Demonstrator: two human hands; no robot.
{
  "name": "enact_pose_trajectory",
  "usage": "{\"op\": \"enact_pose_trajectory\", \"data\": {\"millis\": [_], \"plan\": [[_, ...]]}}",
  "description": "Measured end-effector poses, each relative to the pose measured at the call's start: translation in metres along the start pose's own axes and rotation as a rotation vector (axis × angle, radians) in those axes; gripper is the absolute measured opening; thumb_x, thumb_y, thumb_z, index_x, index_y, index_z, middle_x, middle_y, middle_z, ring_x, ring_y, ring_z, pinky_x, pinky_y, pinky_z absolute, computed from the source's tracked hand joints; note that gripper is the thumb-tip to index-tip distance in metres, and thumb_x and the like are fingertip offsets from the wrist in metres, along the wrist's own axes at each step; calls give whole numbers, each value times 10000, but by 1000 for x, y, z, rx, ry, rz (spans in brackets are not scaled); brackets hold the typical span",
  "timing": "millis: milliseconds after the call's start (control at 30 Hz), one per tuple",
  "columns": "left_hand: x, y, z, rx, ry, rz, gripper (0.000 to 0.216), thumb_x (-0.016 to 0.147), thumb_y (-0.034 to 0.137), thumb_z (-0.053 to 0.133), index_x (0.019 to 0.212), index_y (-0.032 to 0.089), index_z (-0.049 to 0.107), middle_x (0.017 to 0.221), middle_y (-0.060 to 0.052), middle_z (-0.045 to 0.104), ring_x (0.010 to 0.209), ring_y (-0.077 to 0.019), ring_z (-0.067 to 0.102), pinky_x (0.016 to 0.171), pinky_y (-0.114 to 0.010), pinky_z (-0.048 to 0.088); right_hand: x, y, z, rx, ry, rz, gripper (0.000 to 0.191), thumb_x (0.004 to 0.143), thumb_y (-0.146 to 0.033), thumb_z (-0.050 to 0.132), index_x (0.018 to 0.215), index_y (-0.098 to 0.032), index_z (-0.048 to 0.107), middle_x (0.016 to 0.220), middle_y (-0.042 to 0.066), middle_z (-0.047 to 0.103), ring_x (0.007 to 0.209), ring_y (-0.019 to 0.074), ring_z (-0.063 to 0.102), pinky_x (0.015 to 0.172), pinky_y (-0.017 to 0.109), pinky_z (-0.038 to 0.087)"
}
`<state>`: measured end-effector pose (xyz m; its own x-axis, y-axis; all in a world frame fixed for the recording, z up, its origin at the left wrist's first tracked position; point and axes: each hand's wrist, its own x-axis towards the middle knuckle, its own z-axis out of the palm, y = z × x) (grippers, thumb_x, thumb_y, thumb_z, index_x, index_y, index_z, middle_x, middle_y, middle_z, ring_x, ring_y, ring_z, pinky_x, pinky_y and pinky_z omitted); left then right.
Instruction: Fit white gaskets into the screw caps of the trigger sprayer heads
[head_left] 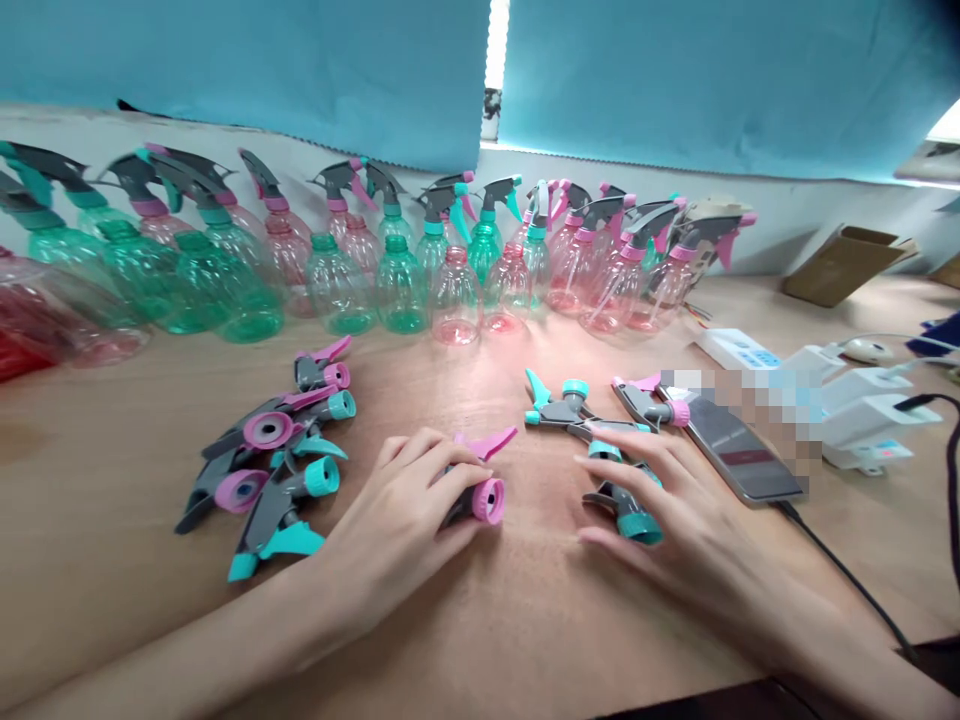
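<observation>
My left hand (pixel 409 495) is closed over a grey and pink trigger sprayer head (pixel 489 502), which lies on its side at the table's middle. Its pink collar faces me and its trigger sticks up past my fingers. My right hand (pixel 686 525) is open, fingers apart, over a grey and teal sprayer head (pixel 637 525). Whether the fingers touch it, I cannot tell. Just beyond that hand lie another teal sprayer head (pixel 574 390) and a pink one (pixel 679 412). Left of my left hand is a loose group of sprayer heads (pixel 321 477) in pink and teal.
Green bottles (pixel 403 290) and pink bottles (pixel 455 300) stand along the wall, some topped with sprayers. At right lie a phone (pixel 731 440) with a cable, a power strip (pixel 739 350) with white chargers (pixel 862 415), and a cardboard box (pixel 844 265) behind.
</observation>
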<state>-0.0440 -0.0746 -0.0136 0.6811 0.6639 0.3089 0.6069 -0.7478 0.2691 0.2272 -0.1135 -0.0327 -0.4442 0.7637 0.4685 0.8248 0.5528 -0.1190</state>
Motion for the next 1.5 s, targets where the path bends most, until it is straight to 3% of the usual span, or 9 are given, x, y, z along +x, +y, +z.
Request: {"op": "enact_pose_trajectory", "data": {"millis": [100, 233, 467, 633, 700, 767, 933, 1167, 1500], "plan": [[-8, -1, 1, -72, 135, -1, 240, 831, 182, 593, 1060, 247, 560, 1020, -12, 668, 948, -206, 545, 795, -349, 364, 0, 11, 10, -55, -105, 50, 792, 740, -574, 630, 1368, -159, 381, 1474, 211, 304, 1345, 390, 282, 997, 586, 356], [-16, -3, 2, -104, 269, -31, 280, 849, 220, 584, 1117, 277, 521, 1057, -3, 675, 950, -216, 557, 800, -378, 380, 17, 19, 20, -1, -190, 100, 880, 736, -636, 585, 1428, -176, 296, 1491, 205, 284, 1383, 379, 200, 1026, 602, 307], [-16, -4, -2, -159, 320, -156, 188, 874, 306, 574, 1055, 280, 529, 965, -1, 664, 917, -219, 552, 788, -379, 405, 57, 24, 32, 103, -258, 23, 729, 783, -608, 557, 1354, -179, 410, 1390, 181, 445, 1305, 329, 374, 1030, 551, 325], [-19, -3, 1, -187, 259, -180, 186, 899, 296, 551, 1084, 292, 528, 964, 6, 652, 921, -206, 543, 801, -363, 408, 83, 9, 13, 155, -178, -33, 448, 867, -474, 536, 1213, -192, 507, 1363, 144, 468, 1250, 275, 434, 1015, 480, 345], [-20, -3, 1, -198, 236, -177, 181, 910, 261, 535, 1089, 287, 528, 975, 5, 639, 930, -196, 538, 806, -349, 407, 92, -6, -2, 283, -64, -73, 252, 886, -382, 546, 1051, -194, 573, 1114, 93, 618, 1028, 211, 568, 858, 358, 451], [-21, -3, 0, -219, 230, -169, 196, 919, 237, 515, 1110, 279, 519, 983, -1, 625, 938, -190, 530, 809, -337, 410, 99, -23, -16, 368, -77, -94, 106, 886, -303, 554, 830, -220, 587, 816, 4, 646, 774, 148, 585, 672, 270, 444], [-21, -7, 0, -246, 281, -131, 186, 930, 206, 492, 1110, 248, 515, 980, -18, 613, 933, -186, 514, 793, -319, 410, 111, -47, -26, 462, -331, -115, 113, 819, -196, 610, 747, -212, 524, 733, -56, 610, 690, 95, 535, 591, 213, 381], [-23, -8, 1, -205, 285, -12, 209, 932, 253, 507, 1130, 191, 534, 970, -42, 621, 945, -192, 491, 835, -336, 378, 122, -44, -28, 534, -554, -97, 161, 814, -282, 625, 790, -214, 481, 752, -73, 584, 670, 72, 514, 525, 189, 357], [-29, -6, -2, -250, 369, 15, 283, 954, 278, 452, 1209, 189, 533, 916, -51, 602, 850, -179, 494, 760, -328, 401, 119, -53, -25, 835, -522, 14, 266, 745, -152, 653, 725, -215, 395, 684, -80, 528, 637, 60, 497, 524, 172, 372]]}}
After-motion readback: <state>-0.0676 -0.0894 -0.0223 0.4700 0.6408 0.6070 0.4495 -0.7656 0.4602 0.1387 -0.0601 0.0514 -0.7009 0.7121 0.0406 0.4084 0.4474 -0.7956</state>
